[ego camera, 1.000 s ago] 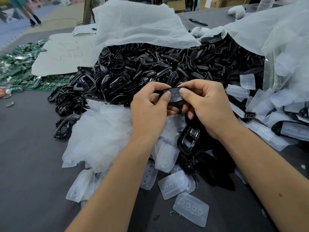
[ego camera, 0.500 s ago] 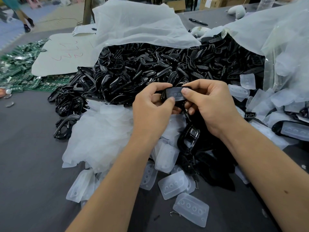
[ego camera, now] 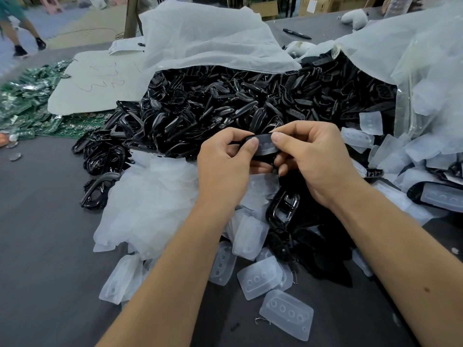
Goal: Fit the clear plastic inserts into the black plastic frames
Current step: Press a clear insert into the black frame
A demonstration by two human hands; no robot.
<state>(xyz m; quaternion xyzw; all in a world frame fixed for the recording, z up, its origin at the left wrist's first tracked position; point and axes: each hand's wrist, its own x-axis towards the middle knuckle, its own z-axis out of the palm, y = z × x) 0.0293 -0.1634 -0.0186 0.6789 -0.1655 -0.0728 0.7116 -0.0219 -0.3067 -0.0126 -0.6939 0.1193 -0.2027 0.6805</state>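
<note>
Black frame (ego camera: 260, 147) with clear insert (ego camera: 263, 144) seated, held above heap.

The held black frame (ego camera: 261, 146) is mostly covered by both thumbs; whether its clear insert (ego camera: 264, 144) is fully seated cannot be told. Behind it, the white bags (ego camera: 205, 38) hide much of the black frame pile (ego camera: 213, 106). Far left of that pile, a walking person (ego camera: 15, 26) is cut off by the picture's edge.

Bare table (ego camera: 45, 246) left; frame heap (ego camera: 213, 106) blocks ahead.

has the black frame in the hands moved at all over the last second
Barely: the black frame sits a touch higher against the black pile, still pinched by the left hand and right hand.
</note>
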